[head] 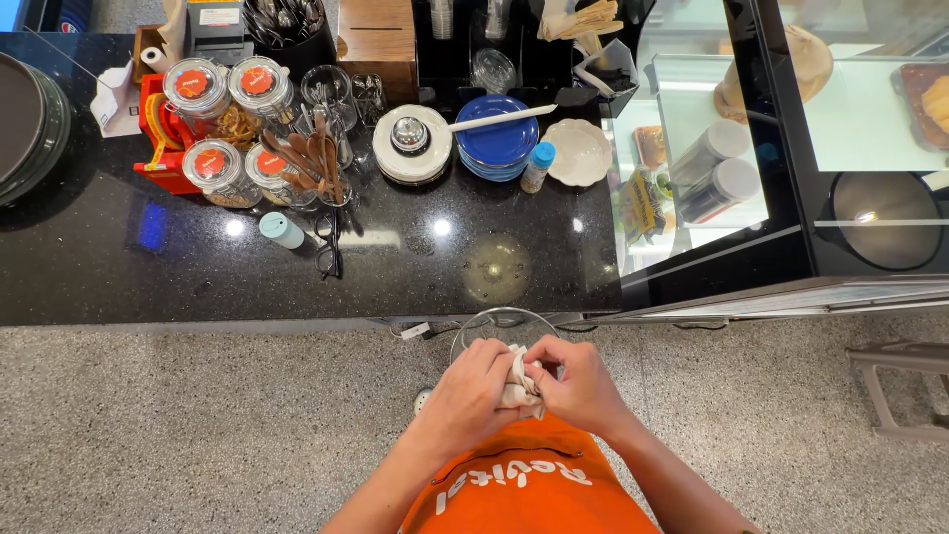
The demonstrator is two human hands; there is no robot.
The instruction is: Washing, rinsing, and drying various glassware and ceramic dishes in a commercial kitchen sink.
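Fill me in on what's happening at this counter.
A person in an orange apron stands before a black counter, holding a clear glass bowl close to the body. Both hands, left hand and right hand, press a white cloth against it. On the counter sit lidded jars, blue plates and a bell.

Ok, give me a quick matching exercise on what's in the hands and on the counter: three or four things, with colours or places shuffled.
Things:
1. cloth
2. stack of plates
3. eyeglasses
4. glass dome

Descriptions:
A. blue, with a white utensil lying across the top
B. clear, in front of both hands, at the counter edge
C. dark-framed, lying on the black counter
D. pale, bunched between the left hand and right hand

Pairs: 1-D, 2-A, 3-C, 4-B
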